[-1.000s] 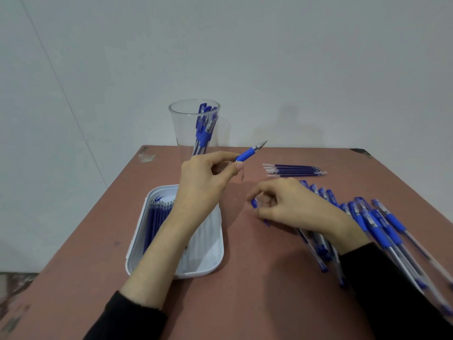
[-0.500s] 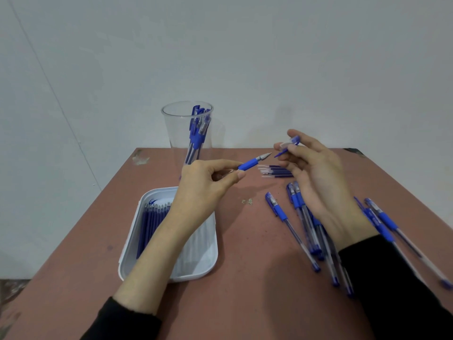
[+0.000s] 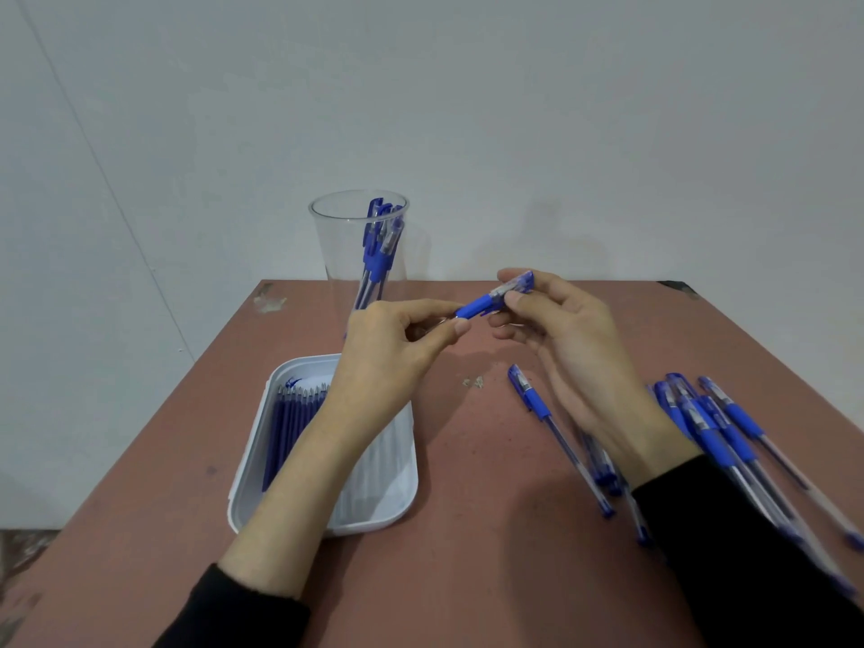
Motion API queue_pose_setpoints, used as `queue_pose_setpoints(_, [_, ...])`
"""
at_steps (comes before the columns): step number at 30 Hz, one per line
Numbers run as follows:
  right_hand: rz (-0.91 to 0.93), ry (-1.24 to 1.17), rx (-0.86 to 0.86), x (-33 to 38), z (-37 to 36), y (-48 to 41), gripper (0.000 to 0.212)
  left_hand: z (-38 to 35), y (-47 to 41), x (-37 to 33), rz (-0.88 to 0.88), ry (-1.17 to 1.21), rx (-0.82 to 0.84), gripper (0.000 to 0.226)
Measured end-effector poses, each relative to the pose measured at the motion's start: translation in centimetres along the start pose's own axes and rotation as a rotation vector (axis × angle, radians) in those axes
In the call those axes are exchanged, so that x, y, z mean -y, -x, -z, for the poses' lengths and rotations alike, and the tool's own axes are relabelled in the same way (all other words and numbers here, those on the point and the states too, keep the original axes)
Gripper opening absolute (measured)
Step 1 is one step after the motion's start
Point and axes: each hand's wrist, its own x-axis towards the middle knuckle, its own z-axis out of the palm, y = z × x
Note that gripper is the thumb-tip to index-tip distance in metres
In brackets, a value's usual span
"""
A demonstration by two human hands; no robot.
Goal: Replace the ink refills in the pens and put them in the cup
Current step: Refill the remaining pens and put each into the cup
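A pen [image 3: 477, 307] is pinched by the left hand [image 3: 392, 348], and its cap [image 3: 516, 283] (at the right end) is pinched by the right hand [image 3: 565, 353], above the worktop [image 3: 467, 507].

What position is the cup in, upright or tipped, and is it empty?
Upright and not empty: the clear cup stands on its base, rim up, with several blue pens leaning inside.
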Motion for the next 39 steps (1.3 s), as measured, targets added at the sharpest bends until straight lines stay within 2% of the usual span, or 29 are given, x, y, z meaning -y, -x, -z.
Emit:
queue_pose_setpoints(7, [0.018,0.059,-0.046,-0.6,-0.7,0.1,0.017,0.0,0.0,-0.1,-0.026,0.010,-0.028,0.013])
queue_pose_setpoints(18, [0.081,-0.008,-0.103,-1.4,-1.2,0.3,0.019,-0.7,0.2,0.0,-0.057,-0.017,-0.055,0.018])
queue_pose_setpoints(24, [0.092,-0.025,-0.079,-1.5,-1.5,0.3,0.020,-0.3,0.0,-0.1,-0.101,-0.074,-0.080,0.019])
queue_pose_setpoints(29, [0.114,0.058,-0.073,-1.2,-1.1,0.1,0.020,-0.7,0.1,-0.3,-0.108,-0.103,-0.083,0.017])
queue_pose_setpoints(33, [0.139,0.107,-0.022,-0.9,-0.9,0.3,0.015,-0.5,0.4,-0.6,-0.107,-0.121,-0.018,0.018])
queue_pose_setpoints(34, [0.126,0.090,0.002,-0.8,-0.9,0.3,0.016,-0.3,0.4,-0.9,-0.097,-0.115,-0.004,0.016])
queue_pose_setpoints(36, [0.079,0.035,0.011,-0.6,-0.7,0.3,0.033,0.7,0.1,-1.8,-0.057,-0.026,-0.019,0.010])
queue_pose_setpoints(39, [0.037,0.009,-0.014,-0.5,-0.7,0.3,0.027,3.5,-1.7,-3.6,-0.047,0.139,-0.160,0.006])
